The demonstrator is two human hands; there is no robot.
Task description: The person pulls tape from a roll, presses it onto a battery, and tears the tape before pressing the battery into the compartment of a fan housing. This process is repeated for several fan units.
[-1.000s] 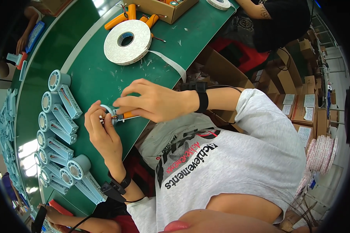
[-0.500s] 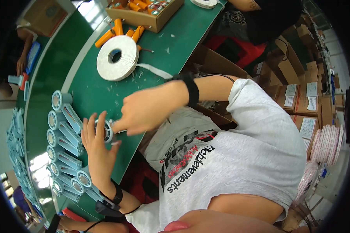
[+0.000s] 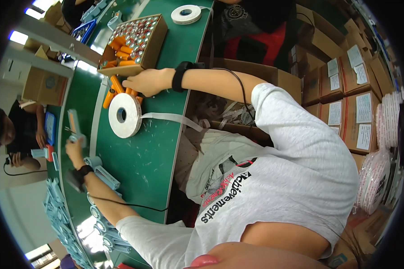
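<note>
Stretched out over the far side of the bench, my left hand (image 3: pixel 75 150) is closed round a light blue handheld-fan housing (image 3: pixel 77 132). An orange strip shows in its handle and thin wires stick out. My right hand (image 3: pixel 148 83) is by the front of the cardboard box, its bent fingers closed at several orange battery cells (image 3: pixel 116 84). Whether a cell is between those fingers is hidden. Just nearer than the cells lies a large white roll of tape (image 3: pixel 121 115), its loose strip (image 3: pixel 170 117) running over the bench edge. Near my left forearm stands another blue housing (image 3: pixel 105 177).
An open cardboard box (image 3: pixel 155 40) full of battery cells stands on the green bench (image 3: pixel 143 168). A smaller white tape roll (image 3: pixel 186 15) lies beyond it. Blue housings (image 3: pixel 105 233) line the left side. Across the bench a person (image 3: pixel 24 130) sits; cartons (image 3: pixel 357 107) are stacked at right.
My hands have parted. The left one has carried a blue housing from the bench to the far side; the right one has moved to the orange cells. The view has shifted.
</note>
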